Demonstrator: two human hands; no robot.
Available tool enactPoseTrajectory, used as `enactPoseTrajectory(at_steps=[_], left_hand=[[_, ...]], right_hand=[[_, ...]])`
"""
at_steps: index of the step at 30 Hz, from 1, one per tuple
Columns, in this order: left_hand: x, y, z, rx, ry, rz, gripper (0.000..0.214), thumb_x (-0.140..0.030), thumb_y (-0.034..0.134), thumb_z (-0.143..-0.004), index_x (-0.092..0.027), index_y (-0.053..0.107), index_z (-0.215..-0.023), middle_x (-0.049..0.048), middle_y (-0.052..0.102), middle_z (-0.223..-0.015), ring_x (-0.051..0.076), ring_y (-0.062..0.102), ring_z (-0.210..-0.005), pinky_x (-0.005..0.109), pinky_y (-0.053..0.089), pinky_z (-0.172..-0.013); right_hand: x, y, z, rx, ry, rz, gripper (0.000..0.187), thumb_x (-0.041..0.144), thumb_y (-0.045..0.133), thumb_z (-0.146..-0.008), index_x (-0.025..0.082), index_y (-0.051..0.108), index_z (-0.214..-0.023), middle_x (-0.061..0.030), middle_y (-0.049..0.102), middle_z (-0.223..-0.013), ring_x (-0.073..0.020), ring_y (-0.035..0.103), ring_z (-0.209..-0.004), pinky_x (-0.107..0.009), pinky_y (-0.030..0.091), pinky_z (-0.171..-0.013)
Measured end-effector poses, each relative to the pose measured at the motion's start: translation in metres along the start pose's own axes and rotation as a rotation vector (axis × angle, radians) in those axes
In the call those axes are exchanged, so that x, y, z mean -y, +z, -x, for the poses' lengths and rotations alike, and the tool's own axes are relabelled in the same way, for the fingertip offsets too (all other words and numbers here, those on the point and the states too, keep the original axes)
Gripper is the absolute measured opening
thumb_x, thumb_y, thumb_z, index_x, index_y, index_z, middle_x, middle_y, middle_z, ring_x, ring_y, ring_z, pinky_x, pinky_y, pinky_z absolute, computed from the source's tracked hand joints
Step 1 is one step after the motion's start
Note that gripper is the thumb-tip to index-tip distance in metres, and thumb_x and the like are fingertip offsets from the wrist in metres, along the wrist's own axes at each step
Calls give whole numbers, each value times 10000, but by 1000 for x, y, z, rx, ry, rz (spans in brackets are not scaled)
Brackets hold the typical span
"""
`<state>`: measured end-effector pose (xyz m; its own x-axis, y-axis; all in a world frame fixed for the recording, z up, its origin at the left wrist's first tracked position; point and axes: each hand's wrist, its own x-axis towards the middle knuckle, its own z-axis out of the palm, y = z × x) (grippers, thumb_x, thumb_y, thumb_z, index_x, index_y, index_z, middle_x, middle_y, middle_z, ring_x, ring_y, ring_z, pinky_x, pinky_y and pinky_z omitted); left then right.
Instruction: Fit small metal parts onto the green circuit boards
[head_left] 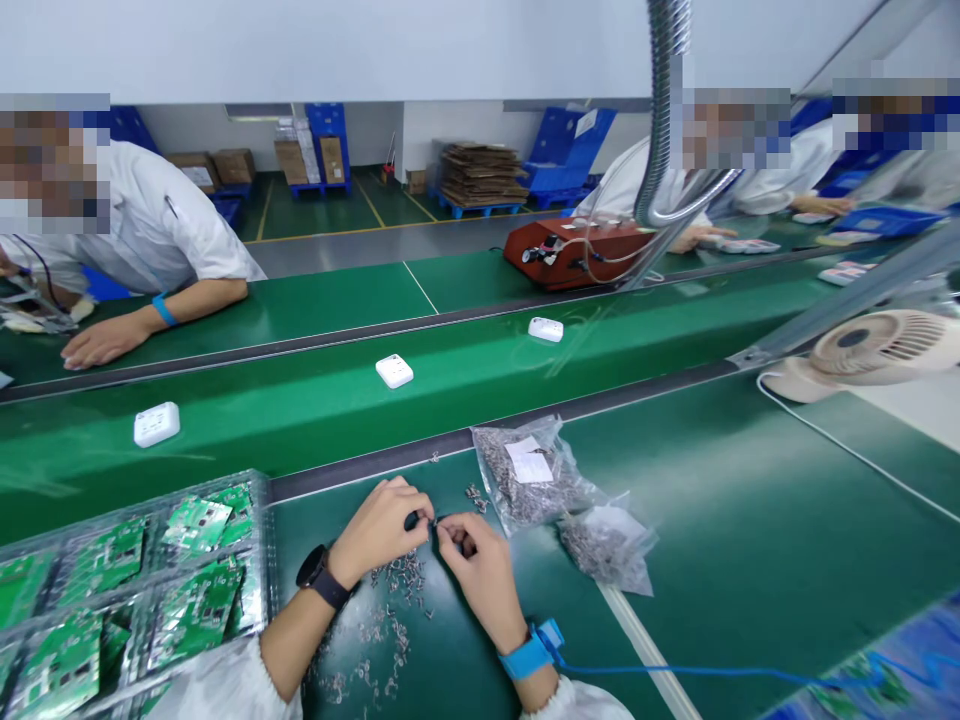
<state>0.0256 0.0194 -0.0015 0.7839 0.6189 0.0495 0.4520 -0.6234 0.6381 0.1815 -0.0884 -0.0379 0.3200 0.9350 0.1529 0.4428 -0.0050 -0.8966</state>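
My left hand [382, 530], with a dark watch on its wrist, is closed in a pinch. Its fingertips meet those of my right hand [481, 572], which also pinches and wears a blue wrist strap [527, 655]. Whatever sits between the fingertips is too small to make out; something dark shows inside the left fingers. Under and in front of both hands lie many small loose metal parts [405, 578], scattered over the green table. A few more metal parts [475, 497] lie beyond my right hand, beside a clear bag [531, 470] full of similar pieces.
A clear tray [264, 560] of green circuit boards stands at left. A second bag [611, 545] lies at right. White devices [394, 371] rest on the green conveyor [300, 390]. A fan [877, 345] stands right. Co-workers sit across; one's hand [109, 338] rests on the far table.
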Motion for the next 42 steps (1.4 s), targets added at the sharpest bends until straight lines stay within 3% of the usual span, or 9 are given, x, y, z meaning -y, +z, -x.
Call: enactPoseTrajectory(at_steps=[4, 10, 14, 21, 25, 29, 35, 39, 42], left_hand=[[3, -1, 1, 42, -7, -104, 116, -148, 559, -850, -213, 647, -810, 15, 673, -841, 209, 569, -823, 344, 390, -775], [-1, 5, 1, 54, 12, -84, 135, -201, 571, -919, -227, 653, -1023, 38, 675, -1062, 234, 588, -963, 353, 397, -842], [-5, 7, 0, 126, 56, -56, 133, -185, 568, -940, -240, 673, -1000, 18, 690, -991, 219, 586, -929, 347, 375, -836], [-6, 5, 0, 152, 25, -20, 174, -96, 597, -817, -237, 684, -873, -12, 712, -908, 201, 580, -886, 328, 342, -793], [-6, 5, 0, 157, 13, -14, 168, -100, 604, -809, -232, 689, -870, -8, 723, -916, 204, 586, -894, 333, 351, -815], [-6, 5, 1, 163, -7, -13, 161, -112, 601, -829, -233, 695, -879, -5, 717, -907, 198, 578, -882, 330, 365, -834], [-6, 4, 2, 173, -20, 2, 162, -122, 578, -850, -234, 689, -887, -7, 713, -914, 194, 573, -903, 318, 359, -834], [-5, 6, 2, 157, -28, 17, 174, -117, 568, -845, -235, 689, -887, -10, 713, -914, 189, 577, -915, 313, 354, -836], [-3, 7, 2, 164, -17, 31, 158, -120, 585, -824, -231, 688, -868, -15, 715, -910, 179, 574, -899, 304, 346, -820]], right_hand=[[1, -6, -2, 29, -46, 33, 174, 339, 604, -955, 250, 731, -876, -50, 690, -801, -223, 589, -684, -339, 483, -621], [-22, -28, -4, -230, 8, 133, 273, 308, 543, -971, 239, 694, -1187, -133, 662, -1121, -297, 631, -942, -431, 547, -765], [-33, -21, -11, -123, -34, 203, 398, 271, 540, -963, 251, 619, -1353, -145, 630, -1239, -345, 591, -1116, -513, 540, -901], [-22, 4, -60, 29, -109, 216, 503, 176, 613, -881, 241, 587, -1378, -121, 574, -1213, -316, 599, -1112, -505, 522, -1001], [-13, 11, -89, 139, -168, 232, 371, 136, 639, -875, 221, 652, -1236, -84, 548, -1082, -270, 627, -1021, -431, 526, -969], [-7, 6, -102, 247, -165, 282, 194, 88, 620, -876, 223, 654, -1012, -15, 538, -905, -208, 626, -838, -333, 514, -810], [-7, -10, -109, 336, -102, 330, 255, -41, 621, -710, 204, 593, -776, 41, 513, -732, -152, 553, -654, -271, 427, -671], [3, -30, -115, 335, -103, 303, 238, -28, 614, -720, 205, 605, -766, 44, 545, -686, -154, 574, -634, -272, 462, -652], [36, -60, -110, 261, -148, 114, 94, 124, 647, -857, 210, 672, -886, -6, 660, -798, -183, 663, -737, -281, 539, -658]])
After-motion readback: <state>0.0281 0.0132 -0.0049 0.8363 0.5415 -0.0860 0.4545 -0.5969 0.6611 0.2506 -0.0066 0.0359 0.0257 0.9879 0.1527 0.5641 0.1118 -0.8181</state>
